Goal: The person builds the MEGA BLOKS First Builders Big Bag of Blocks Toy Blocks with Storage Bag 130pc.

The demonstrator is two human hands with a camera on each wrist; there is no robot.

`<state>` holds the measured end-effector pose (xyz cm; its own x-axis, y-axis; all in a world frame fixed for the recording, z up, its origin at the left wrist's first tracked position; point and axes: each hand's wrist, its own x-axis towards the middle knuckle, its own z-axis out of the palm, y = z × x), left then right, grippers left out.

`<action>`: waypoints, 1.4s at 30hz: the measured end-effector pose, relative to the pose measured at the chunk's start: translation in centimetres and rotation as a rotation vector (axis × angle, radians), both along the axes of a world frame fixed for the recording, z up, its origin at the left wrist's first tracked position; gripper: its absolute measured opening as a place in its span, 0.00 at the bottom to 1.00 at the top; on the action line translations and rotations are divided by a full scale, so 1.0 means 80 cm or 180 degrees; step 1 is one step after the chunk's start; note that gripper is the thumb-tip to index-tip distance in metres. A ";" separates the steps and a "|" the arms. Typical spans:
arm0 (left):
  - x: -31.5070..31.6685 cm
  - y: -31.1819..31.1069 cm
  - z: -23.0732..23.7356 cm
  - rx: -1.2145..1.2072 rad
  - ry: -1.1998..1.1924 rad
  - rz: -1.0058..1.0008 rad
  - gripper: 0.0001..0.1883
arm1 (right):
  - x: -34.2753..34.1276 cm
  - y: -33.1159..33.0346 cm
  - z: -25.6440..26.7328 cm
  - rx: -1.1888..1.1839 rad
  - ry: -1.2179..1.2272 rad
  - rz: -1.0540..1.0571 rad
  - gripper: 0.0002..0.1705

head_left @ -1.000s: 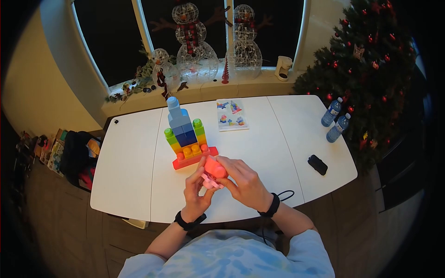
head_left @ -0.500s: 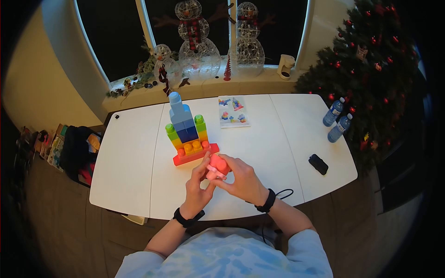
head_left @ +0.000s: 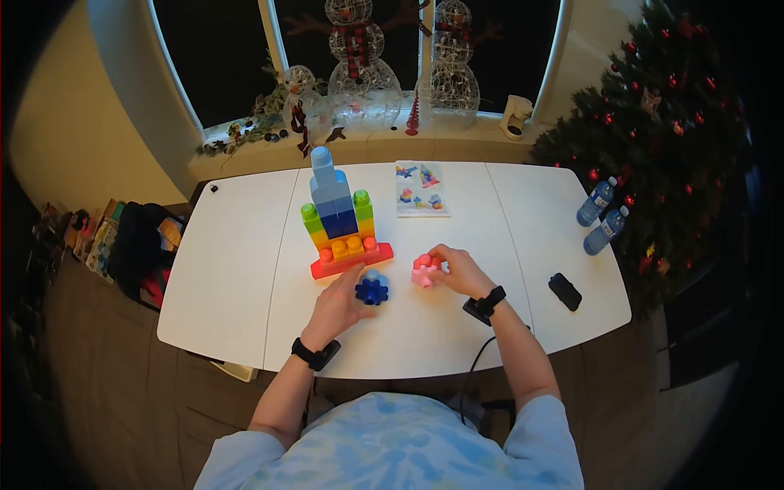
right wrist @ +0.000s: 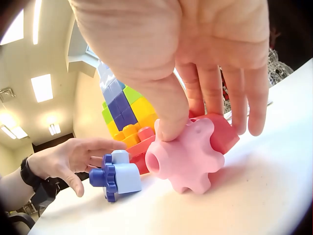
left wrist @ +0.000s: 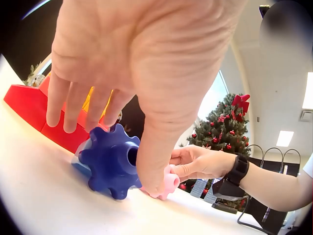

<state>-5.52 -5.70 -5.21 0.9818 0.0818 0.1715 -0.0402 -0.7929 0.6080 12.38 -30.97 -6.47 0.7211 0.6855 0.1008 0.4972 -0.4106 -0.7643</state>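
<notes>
A dark blue gear (head_left: 371, 291) joined to a light blue block (right wrist: 128, 178) rests on the table. Around its left side the left hand (head_left: 333, 307) spreads, fingers extended; the right wrist view shows a gap between hand and piece. To the right, the right hand (head_left: 461, 273) holds a pink gear (right wrist: 188, 156) with a red-pink block (right wrist: 221, 133) behind it, thumb on the gear and fingers on the far side. Behind the left hand stands a stepped block tower (head_left: 336, 214) on a red base (head_left: 351, 260).
On the white table (head_left: 220, 286) lie a picture sheet (head_left: 422, 189) at the back and a black phone-like object (head_left: 565, 291) at the right. Two water bottles (head_left: 600, 214) stand near the right edge. A cable (head_left: 476, 359) runs over the front edge.
The hands have moved apart. The right hand has carried the pink piece rightward and down to the table; the left has let go of it and moved beside the blue gear, now uncovered.
</notes>
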 end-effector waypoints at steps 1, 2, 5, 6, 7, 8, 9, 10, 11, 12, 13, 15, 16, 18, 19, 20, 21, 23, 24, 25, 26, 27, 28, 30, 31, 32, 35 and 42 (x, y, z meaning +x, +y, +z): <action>0.005 -0.001 -0.006 -0.0007 -0.0010 0.0008 0.52 | 0.000 -0.001 0.002 -0.0041 0.0030 0.0014 0.22; 0.011 -0.001 -0.011 -0.0068 -0.0030 -0.0058 0.51 | 0.001 0.000 0.005 -0.0077 0.0055 0.0030 0.22; 0.023 -0.002 -0.022 -0.0174 -0.0013 -0.0126 0.49 | 0.001 0.003 0.006 -0.0272 0.0048 0.0032 0.22; 0.024 -0.003 -0.024 -0.0232 0.0034 -0.0140 0.47 | 0.001 0.003 0.008 -0.0263 0.0045 0.0041 0.22; 0.024 -0.003 -0.026 -0.0224 0.0037 -0.0133 0.47 | 0.001 0.002 0.009 -0.0342 0.0082 0.0058 0.24; 0.022 -0.004 -0.024 -0.0217 0.0038 -0.0088 0.47 | 0.001 0.002 0.010 -0.0422 0.0122 0.0074 0.26; 0.020 -0.004 -0.021 -0.0210 0.0041 -0.0044 0.46 | 0.004 0.000 0.004 -0.0414 0.0131 0.0081 0.26; 0.014 -0.002 -0.018 -0.0200 0.0048 -0.0038 0.46 | 0.008 -0.003 -0.005 -0.0427 -0.0023 0.0065 0.29; 0.004 0.002 -0.004 -0.0276 -0.0030 0.0039 0.45 | 0.011 -0.005 -0.010 -0.0435 -0.0179 0.0046 0.32; -0.004 0.007 0.009 -0.0350 -0.0107 0.0114 0.45 | 0.009 -0.006 -0.006 -0.0418 -0.0174 0.0046 0.32; -0.010 0.013 0.021 -0.0331 -0.0100 0.0112 0.45 | 0.006 -0.009 -0.002 -0.0461 -0.0206 0.0021 0.34; -0.019 0.031 0.040 -0.0539 -0.0792 0.0601 0.44 | 0.000 -0.011 0.003 -0.0492 -0.0221 -0.0002 0.37; -0.013 0.050 0.043 -0.0148 -0.1276 0.0691 0.43 | -0.002 -0.010 0.001 -0.0487 -0.0343 -0.0030 0.36; -0.008 0.050 0.049 -0.0212 -0.1355 0.0777 0.43 | -0.005 -0.007 0.003 -0.0477 -0.0482 -0.0061 0.34; -0.003 0.052 0.044 -0.0205 -0.1453 0.0753 0.43 | -0.007 -0.004 0.005 -0.0461 -0.0412 -0.0027 0.32; 0.002 0.053 0.041 -0.0196 -0.1457 0.0739 0.43 | -0.010 -0.002 0.008 -0.0445 -0.0343 0.0001 0.30; 0.006 0.053 0.037 0.0045 -0.1566 0.0737 0.44 | -0.013 -0.001 0.013 -0.0433 -0.0347 -0.0018 0.30; 0.011 0.052 0.033 0.0293 -0.1676 0.0707 0.44 | -0.020 -0.001 0.021 -0.0463 -0.0277 0.0047 0.30; 0.012 0.051 0.031 0.0365 -0.1633 0.0763 0.44 | -0.022 -0.001 0.018 -0.0453 -0.0273 0.0027 0.30; 0.013 0.050 0.030 0.0433 -0.1590 0.0822 0.45 | -0.024 -0.002 0.015 -0.0408 -0.0378 0.0005 0.30; 0.014 0.049 0.029 0.0433 -0.1588 0.0810 0.45 | -0.025 -0.002 0.014 -0.0367 -0.0483 -0.0012 0.30; 0.015 0.047 0.029 0.0422 -0.1571 0.0846 0.44 | -0.027 -0.002 0.014 -0.0367 -0.0479 -0.0018 0.30; 0.016 0.046 0.028 0.0412 -0.1555 0.0887 0.44 | -0.029 -0.002 0.016 -0.0393 -0.0490 -0.0003 0.30; 0.020 0.045 0.027 0.0507 -0.1564 0.0875 0.44 | -0.031 -0.001 0.015 -0.0420 -0.0500 0.0017 0.30; 0.022 0.044 0.027 0.0603 -0.1574 0.0863 0.43 | -0.031 -0.001 0.013 -0.0411 -0.0580 0.0021 0.31; 0.023 0.043 0.027 0.0605 -0.1571 0.0864 0.43 | -0.032 0.000 0.011 -0.0401 -0.0660 0.0024 0.31; 0.027 0.041 0.025 0.0769 -0.1575 0.0954 0.42 | -0.035 0.004 0.007 -0.0371 -0.0757 -0.0033 0.33; 0.031 0.032 0.014 0.1434 -0.1303 0.1122 0.46 | -0.036 0.014 0.001 -0.0476 -0.0767 0.0009 0.38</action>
<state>-3.05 -3.11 -4.13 0.7591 0.2174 0.6135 0.1101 -0.9719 0.2082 9.53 -29.86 -6.36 0.6866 0.7077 0.1666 0.6586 -0.5083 -0.5549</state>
